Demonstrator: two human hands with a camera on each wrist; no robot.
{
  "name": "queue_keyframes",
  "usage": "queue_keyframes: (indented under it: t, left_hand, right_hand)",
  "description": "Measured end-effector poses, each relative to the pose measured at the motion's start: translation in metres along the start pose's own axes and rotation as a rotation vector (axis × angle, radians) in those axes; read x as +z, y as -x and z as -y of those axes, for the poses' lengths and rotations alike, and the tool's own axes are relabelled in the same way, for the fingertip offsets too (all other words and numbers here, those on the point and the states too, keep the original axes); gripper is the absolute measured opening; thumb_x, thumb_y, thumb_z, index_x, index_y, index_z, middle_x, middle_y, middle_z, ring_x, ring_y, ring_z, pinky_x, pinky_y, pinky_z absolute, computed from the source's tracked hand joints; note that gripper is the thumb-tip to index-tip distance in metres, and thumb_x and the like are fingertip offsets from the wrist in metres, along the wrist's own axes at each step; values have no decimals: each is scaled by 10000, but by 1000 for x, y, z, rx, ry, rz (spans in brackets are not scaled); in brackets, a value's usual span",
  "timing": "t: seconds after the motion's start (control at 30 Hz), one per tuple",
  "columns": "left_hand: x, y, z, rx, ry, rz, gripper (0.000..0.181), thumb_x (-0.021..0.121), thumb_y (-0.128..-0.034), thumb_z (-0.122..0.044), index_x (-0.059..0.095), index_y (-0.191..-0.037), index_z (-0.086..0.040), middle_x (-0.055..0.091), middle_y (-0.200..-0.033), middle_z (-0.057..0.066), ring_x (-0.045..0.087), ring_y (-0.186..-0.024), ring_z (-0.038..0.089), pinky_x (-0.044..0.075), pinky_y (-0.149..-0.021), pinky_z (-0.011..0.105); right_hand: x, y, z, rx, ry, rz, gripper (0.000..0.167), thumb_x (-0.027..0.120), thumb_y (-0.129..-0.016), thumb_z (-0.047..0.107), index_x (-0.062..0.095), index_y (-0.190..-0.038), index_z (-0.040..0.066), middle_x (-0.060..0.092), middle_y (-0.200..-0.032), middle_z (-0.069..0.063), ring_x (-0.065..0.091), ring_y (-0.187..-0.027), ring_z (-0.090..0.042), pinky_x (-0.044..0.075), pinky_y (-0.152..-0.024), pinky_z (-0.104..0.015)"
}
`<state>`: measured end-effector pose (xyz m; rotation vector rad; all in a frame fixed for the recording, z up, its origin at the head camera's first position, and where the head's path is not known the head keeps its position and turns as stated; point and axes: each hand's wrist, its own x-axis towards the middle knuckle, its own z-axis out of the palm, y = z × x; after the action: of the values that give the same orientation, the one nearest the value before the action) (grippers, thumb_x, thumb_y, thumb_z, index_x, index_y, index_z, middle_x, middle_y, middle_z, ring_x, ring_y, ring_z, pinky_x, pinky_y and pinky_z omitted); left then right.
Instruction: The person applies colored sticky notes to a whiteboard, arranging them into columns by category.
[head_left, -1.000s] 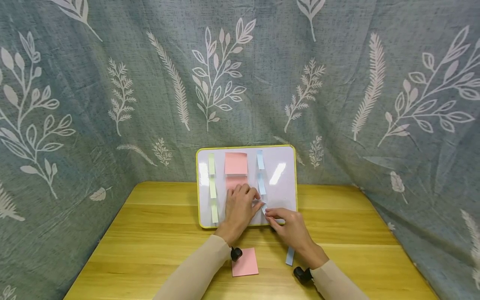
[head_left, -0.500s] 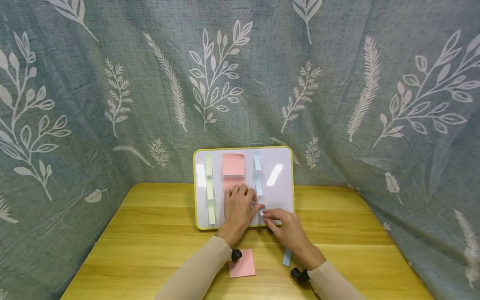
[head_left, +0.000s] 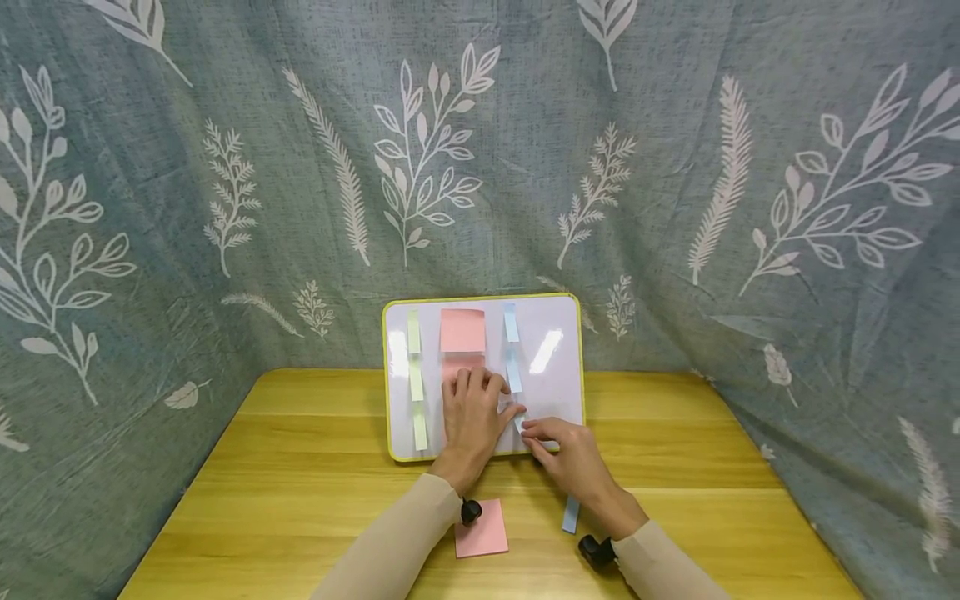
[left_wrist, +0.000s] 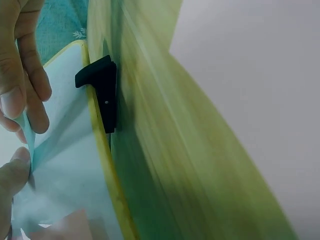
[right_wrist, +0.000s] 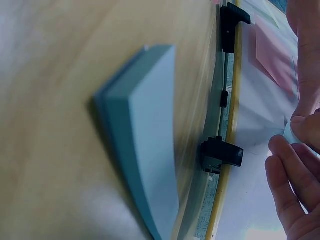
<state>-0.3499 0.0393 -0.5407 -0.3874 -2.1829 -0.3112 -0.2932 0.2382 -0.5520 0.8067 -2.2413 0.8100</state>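
A whiteboard (head_left: pixel 551 392) with a yellow frame leans upright on the table. Near its lower middle, my right hand (head_left: pixel 577 462) pinches the lower end of a narrow pale blue sticky note (head_left: pixel 519 423) between thumb and fingertips. The thumb of my left hand (head_left: pixel 472 425) presses that note's upper part against the board. The other left fingers rest on the board, covering much of a lower pink sticky note (head_left: pixel 462 364). Above the held note, two blue strips (head_left: pixel 512 323) hang in a column. In the left wrist view, the held strip (left_wrist: pixel 31 142) bends away from the surface.
A square pink sticky note pad (head_left: pixel 482 529) lies on the table by my left wrist. A blue strip pad (right_wrist: pixel 150 135) lies below my right forearm. Green strips (head_left: pixel 416 379) and an upper pink note (head_left: pixel 462 330) stick to the board. Black feet (right_wrist: pixel 222 152) support its lower edge.
The view shifts slightly, so the board appears a little further left and lower. Both hands stay at the blue strip, with only small finger movement.
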Motion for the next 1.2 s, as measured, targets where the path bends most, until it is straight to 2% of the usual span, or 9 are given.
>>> queue_keyframes:
  t: [0.17, 0.33, 0.53, 0.73, 1.07, 1.2]
  left_hand:
    - [2, -1, 0, -16, -19, 2, 561, 1041, -754, -674, 760, -1057, -293, 677, -1189, -14, 648, -1117, 240, 483, -998, 440]
    - [3, -1, -1, -15, -10, -44, 580, 1082, -704, -647, 750, -1007, -280, 674, -1231, 11, 633, -1132, 255, 491, -1055, 466]
    - [4, -1, -1, -22, -22, -59, 570, 1076, -718, -642, 736, -1015, -294, 676, -1374, 33, 621, -1254, 276, 469, -1159, 503]
    - [4, -1, 0, -23, -43, -48, 629, 1057, -737, -670, 752, -1147, -304, 651, -1538, 47, 598, -1397, 294, 441, -1224, 535]
    - [2, -2, 0, -55, -51, -12, 859, 1045, -768, -664, 689, -1438, -260, 622, -1592, 36, 572, -1468, 279, 437, -1271, 518]
    - [2, -2, 0, -50, -43, 1, 846, 1031, -807, -646, 688, -1501, -303, 612, -1630, 37, 560, -1496, 284, 433, -1277, 533]
  right_hand:
    - [0, 1, 0, 6, -8, 6, 158, 946, -921, -59, 898, -1038, 36, 904, -1123, -116, 888, -985, -276, 736, -804, -383]
    - [0, 1, 0, 10, -8, 9, 151, 945, -925, -54, 899, -1036, 38, 904, -1134, -111, 888, -999, -280, 737, -811, -390]
    - [0, 1, -1, 11, -8, 12, 153, 945, -927, -52, 900, -1040, 40, 903, -1151, -106, 887, -1023, -285, 738, -827, -395]
    - [0, 1, -2, -2, -1, 7, 160, 952, -919, -52, 898, -1032, 49, 904, -1144, -104, 888, -1019, -277, 735, -819, -390]
    - [-1, 1, -2, -7, 18, 12, 162, 957, -918, -40, 901, -1032, 60, 904, -1156, -92, 886, -1026, -268, 731, -818, -386]
    - [-1, 1, -2, -5, 18, 13, 160, 956, -920, -39, 901, -1030, 64, 904, -1157, -87, 886, -1027, -264, 729, -821, -382]
